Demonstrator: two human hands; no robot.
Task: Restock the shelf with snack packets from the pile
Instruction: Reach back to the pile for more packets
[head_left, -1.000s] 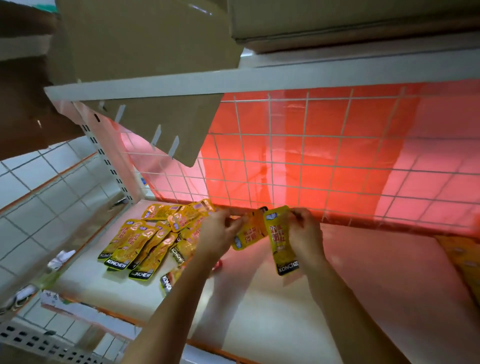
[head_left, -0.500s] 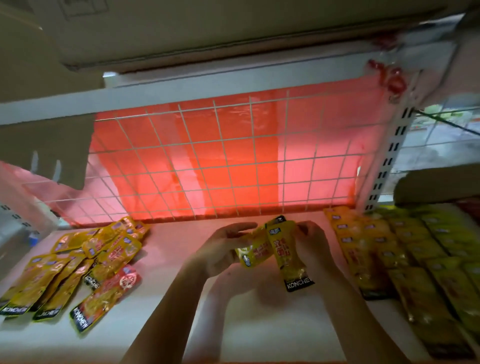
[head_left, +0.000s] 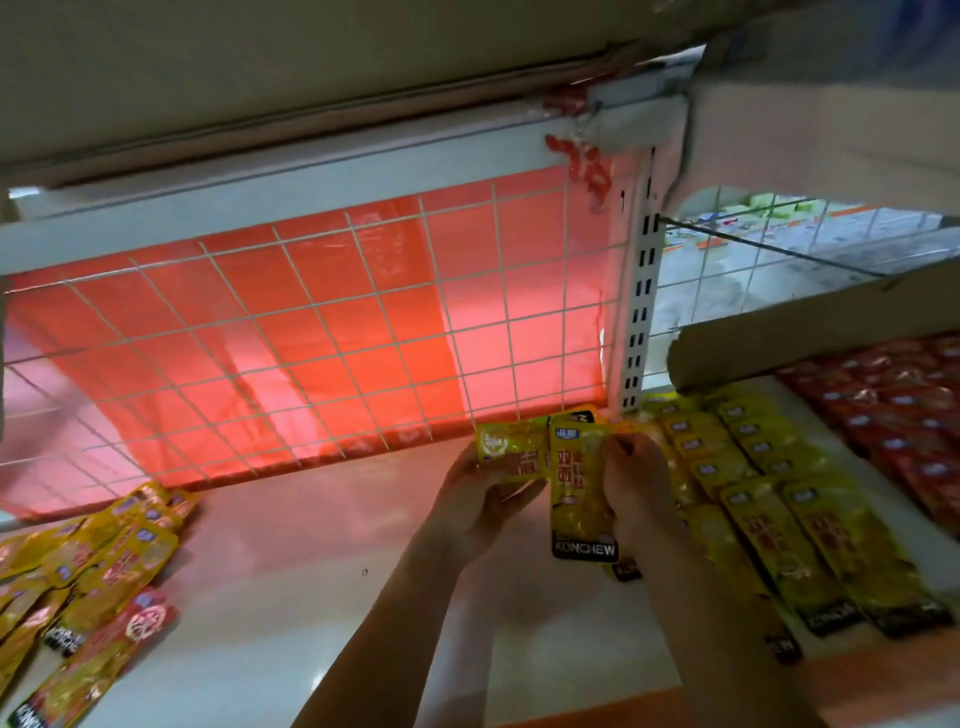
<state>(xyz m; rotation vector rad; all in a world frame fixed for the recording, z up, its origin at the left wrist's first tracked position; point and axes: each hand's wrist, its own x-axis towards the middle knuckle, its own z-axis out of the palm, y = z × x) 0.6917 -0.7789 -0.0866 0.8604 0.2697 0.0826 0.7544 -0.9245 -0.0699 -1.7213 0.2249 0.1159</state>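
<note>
- The left hand (head_left: 480, 501) holds a bunch of yellow packets (head_left: 506, 449) above the shelf (head_left: 311, 545), with its fingers (head_left: 514, 493) clamped on their lower part.
- The right hand (head_left: 641, 486) pinches the KONCHEW packet (head_left: 579, 483) by its right edge, fingers (head_left: 628, 447) curled on it. The packet hangs upright with its black band at the bottom.
- The two hands are close together, and the held packets overlap just in front of the wire grid (head_left: 311, 338) at the back of the shelf.
- The pile (head_left: 104, 561) of yellow packets lies loose at the left end of the shelf, well apart from the hands.
- Just right of the right hand, yellow packets lie in neat overlapping rows (head_left: 769, 509) on the shelf.
- Beyond these rows are red packets (head_left: 893, 410), partly under a strip of cardboard (head_left: 810, 332).
- A red sheet (head_left: 363, 291) hangs behind the grid.
</note>
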